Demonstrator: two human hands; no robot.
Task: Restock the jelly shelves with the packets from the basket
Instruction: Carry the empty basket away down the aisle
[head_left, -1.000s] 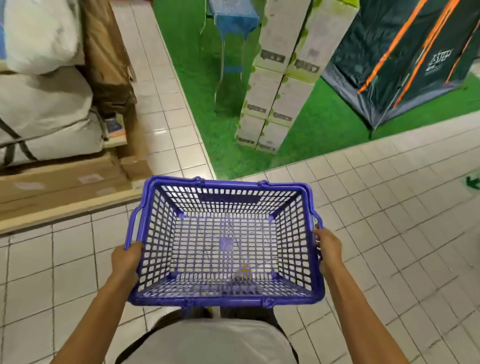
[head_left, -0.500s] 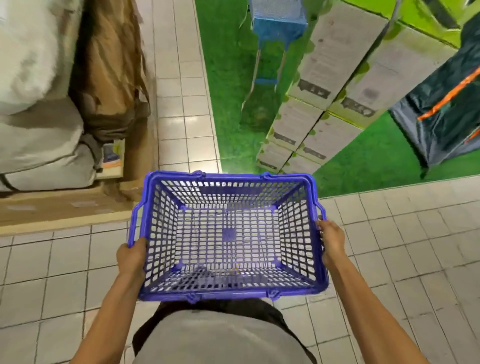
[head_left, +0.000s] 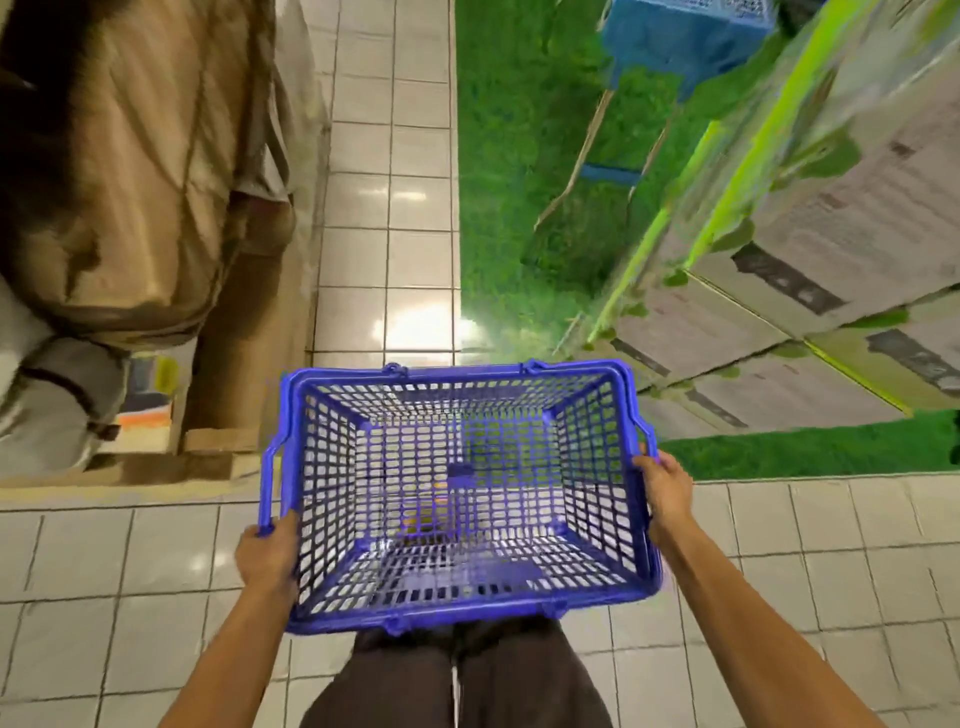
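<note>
I carry a blue plastic mesh basket (head_left: 332, 499) in front of my body, above the tiled floor. My left hand (head_left: 267, 558) grips its left rim near the folded handle. My right hand (head_left: 665, 491) grips the right rim. Through the mesh I see the floor; no packets lie inside the basket. No jelly shelves are in view.
Stacked white-and-green cartons (head_left: 810, 291) stand on green artificial turf (head_left: 514, 208) ahead to the right. A blue crate on legs (head_left: 675, 36) is behind them. Wrapped brown and grey bundles (head_left: 130, 182) and flat cardboard (head_left: 104, 478) lie on the left. A tiled aisle (head_left: 389, 208) runs between.
The view has moved forward and turned left; the cartons and bundles are closer, and the tent has left the frame. Both hands keep the same grip on the basket.
</note>
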